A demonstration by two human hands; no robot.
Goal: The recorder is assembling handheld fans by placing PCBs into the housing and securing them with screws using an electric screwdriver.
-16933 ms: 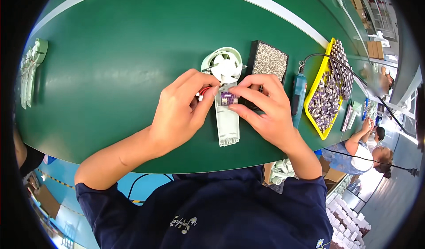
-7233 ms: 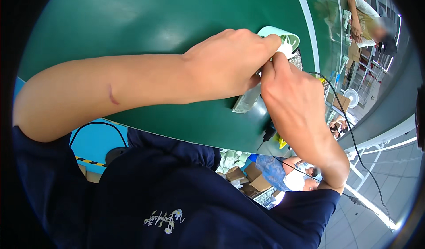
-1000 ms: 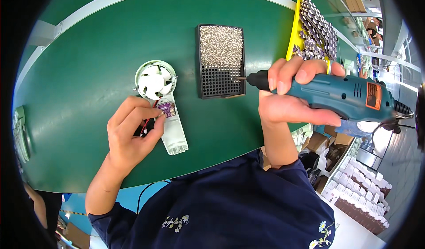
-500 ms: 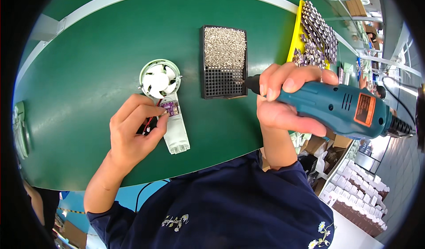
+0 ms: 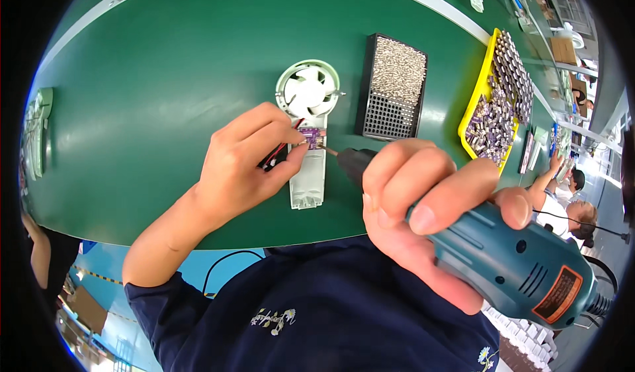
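A small pale-green fan housing [image 5: 308,183] lies on the bench with its round white fan [image 5: 307,93] toward the far side. In its handle sits a purple circuit board [image 5: 311,137]. My left hand [image 5: 245,154] is closed in a pinch at the board's left edge, beside red and black wires; what the fingertips hold is too small to make out. My right hand [image 5: 423,206] wraps round a teal electric screwdriver [image 5: 512,256]. Its thin bit [image 5: 329,150] points left, with the tip at the board's right edge.
A black perforated tray [image 5: 364,97] of small silver screws [image 5: 399,71] stands right of the fan. Farther right, a yellow tray [image 5: 475,101] holds many small metal-and-purple parts. Pale housings [image 5: 40,134] lie at the far left. Other people sit along the bench at right.
My right hand has brought the screwdriver from the screw tray left and nearer to the circuit board. The view has shifted, while my left hand stays pinched at the board.
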